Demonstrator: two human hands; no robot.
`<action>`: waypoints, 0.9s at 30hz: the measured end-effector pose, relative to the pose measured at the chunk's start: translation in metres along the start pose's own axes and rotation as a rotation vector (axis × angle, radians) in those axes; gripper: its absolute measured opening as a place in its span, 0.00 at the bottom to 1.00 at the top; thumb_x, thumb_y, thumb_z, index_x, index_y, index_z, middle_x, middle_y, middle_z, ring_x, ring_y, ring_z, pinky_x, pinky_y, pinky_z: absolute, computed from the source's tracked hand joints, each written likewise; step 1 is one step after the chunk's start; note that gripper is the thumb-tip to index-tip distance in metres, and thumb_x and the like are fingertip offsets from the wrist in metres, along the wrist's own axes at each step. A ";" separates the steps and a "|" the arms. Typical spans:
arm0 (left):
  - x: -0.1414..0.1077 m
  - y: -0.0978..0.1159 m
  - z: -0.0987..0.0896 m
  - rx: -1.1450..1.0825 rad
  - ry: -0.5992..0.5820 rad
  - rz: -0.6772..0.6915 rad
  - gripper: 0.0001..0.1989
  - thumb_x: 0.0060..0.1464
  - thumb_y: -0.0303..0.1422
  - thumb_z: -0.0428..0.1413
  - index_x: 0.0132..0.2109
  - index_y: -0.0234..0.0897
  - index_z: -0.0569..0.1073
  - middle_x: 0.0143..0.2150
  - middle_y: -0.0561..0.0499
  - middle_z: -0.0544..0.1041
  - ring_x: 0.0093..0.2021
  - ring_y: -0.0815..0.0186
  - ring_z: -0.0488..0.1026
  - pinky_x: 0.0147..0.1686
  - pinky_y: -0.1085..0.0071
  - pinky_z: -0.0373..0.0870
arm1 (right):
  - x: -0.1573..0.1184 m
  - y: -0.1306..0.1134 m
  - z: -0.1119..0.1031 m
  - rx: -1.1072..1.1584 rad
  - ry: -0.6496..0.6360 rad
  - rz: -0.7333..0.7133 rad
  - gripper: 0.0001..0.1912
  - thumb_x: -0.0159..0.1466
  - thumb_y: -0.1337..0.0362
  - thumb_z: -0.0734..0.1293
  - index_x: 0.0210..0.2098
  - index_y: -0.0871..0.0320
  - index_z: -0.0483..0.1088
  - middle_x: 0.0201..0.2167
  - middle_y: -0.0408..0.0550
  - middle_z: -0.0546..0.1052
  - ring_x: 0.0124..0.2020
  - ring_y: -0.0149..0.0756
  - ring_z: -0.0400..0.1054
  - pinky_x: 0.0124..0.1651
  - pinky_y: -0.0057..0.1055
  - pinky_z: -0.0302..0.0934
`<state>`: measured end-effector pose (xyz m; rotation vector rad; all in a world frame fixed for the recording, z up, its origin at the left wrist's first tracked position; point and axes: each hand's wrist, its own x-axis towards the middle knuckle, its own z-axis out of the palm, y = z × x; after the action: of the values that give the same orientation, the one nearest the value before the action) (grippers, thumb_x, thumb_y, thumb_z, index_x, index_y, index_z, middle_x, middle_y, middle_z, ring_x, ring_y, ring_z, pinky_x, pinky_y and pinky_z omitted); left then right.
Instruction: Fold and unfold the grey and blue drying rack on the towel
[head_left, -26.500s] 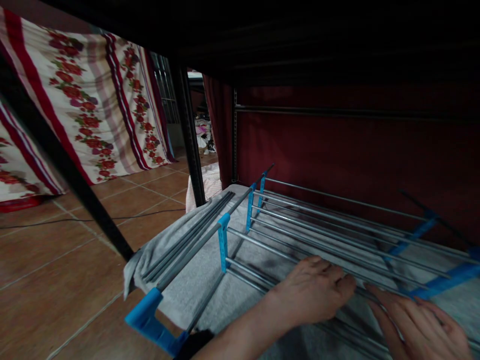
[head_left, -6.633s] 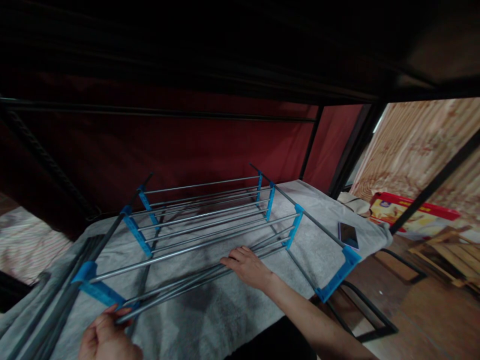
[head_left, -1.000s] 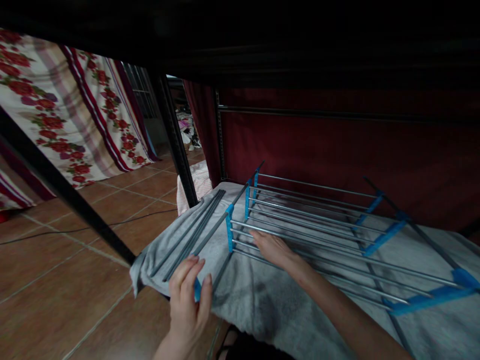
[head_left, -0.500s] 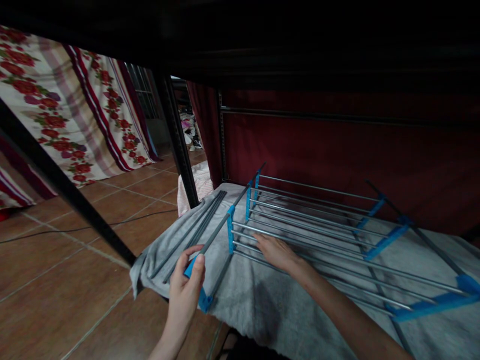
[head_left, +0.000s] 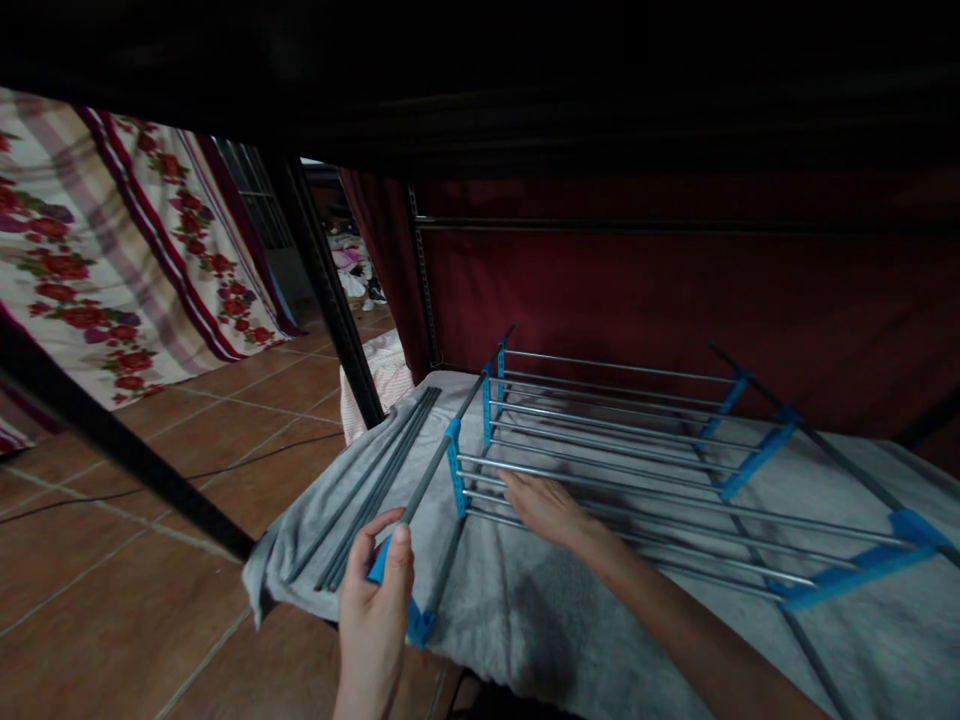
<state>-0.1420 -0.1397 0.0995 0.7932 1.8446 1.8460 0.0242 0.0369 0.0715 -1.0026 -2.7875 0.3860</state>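
Observation:
A partly assembled rack lies on grey cloth, with silver crossbars between blue plastic brackets and dark grey side poles. My left hand is closed, thumb and fingers, round a blue bracket at the near end of the left side pole. Below that hand, a blue corner piece shows at the end of the lower pole. Around a crossbar near the rack's left brackets, my right hand is curled; its thumb and part of its fingers are hidden.
Several loose grey tubes lie on the grey cloth, left of the rack. Black metal posts and a low dark shelf frame the space. A dark red curtain hangs behind. A cable crosses the tiled floor.
The view has turned slightly to the right, so the rack and tubes sit further left. Both hands keep nearly the same places on the rack.

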 end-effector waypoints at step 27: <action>0.087 0.010 0.013 -0.617 -0.854 -0.749 0.16 0.58 0.46 0.57 0.37 0.37 0.70 0.15 0.62 0.55 0.10 0.77 0.50 0.12 0.80 0.53 | 0.232 0.044 -0.083 0.276 0.153 0.502 0.31 0.72 0.46 0.49 0.53 0.58 0.74 0.53 0.54 0.77 0.59 0.44 0.67 0.57 0.33 0.60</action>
<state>-0.1982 -0.0739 0.1186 0.4401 0.7796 1.1716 -0.1073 0.2340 0.1509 -1.5725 -2.2423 0.6967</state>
